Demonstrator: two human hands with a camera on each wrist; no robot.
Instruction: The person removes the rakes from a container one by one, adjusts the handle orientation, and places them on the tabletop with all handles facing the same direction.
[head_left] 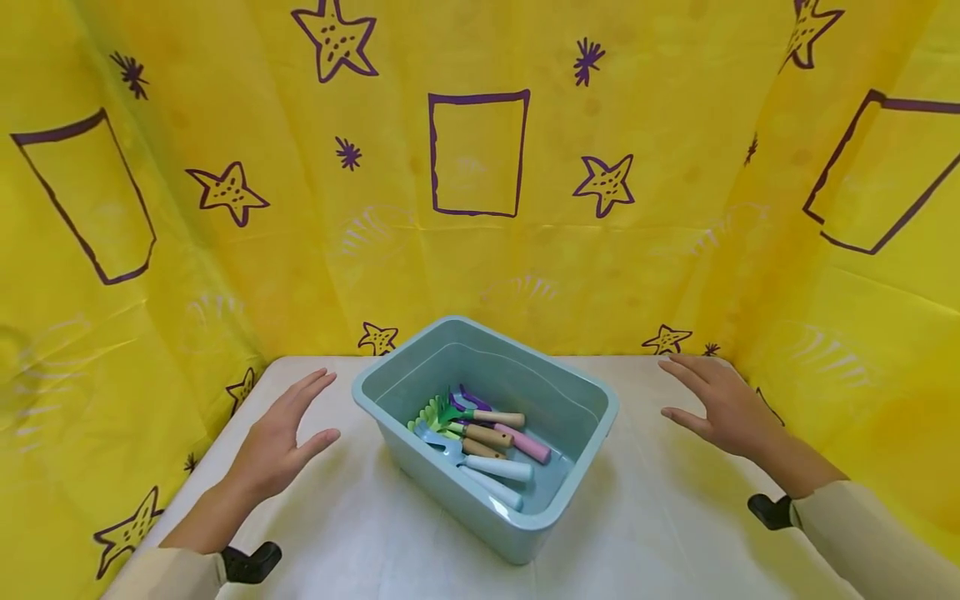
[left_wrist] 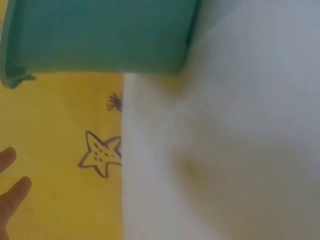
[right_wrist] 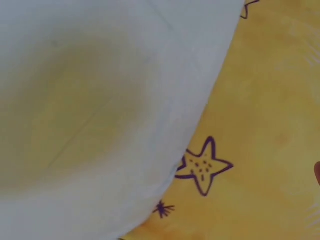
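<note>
A grey-green plastic bin (head_left: 483,521) stands at an angle on the white table, its open top facing up. Inside lies a pile of small hand garden tools: a light blue garden fork (head_left: 450,450), a green-headed tool with a wooden handle (head_left: 498,417), a pink handle (head_left: 528,443) and several others partly covered. To the left of the bin my left hand (head_left: 273,442) hovers, fingers extended, thumb apart, holding nothing. My right hand (head_left: 723,408) is off to the bin's right, likewise extended and without anything in it. Only fingertips show in the wrist views.
White cloth or sheeting covers the table (head_left: 645,533). Yellow fabric walls (head_left: 480,275) with purple stars and outlined shapes enclose it at the back and both sides. Each wrist carries a black strap-mounted device (head_left: 253,563).
</note>
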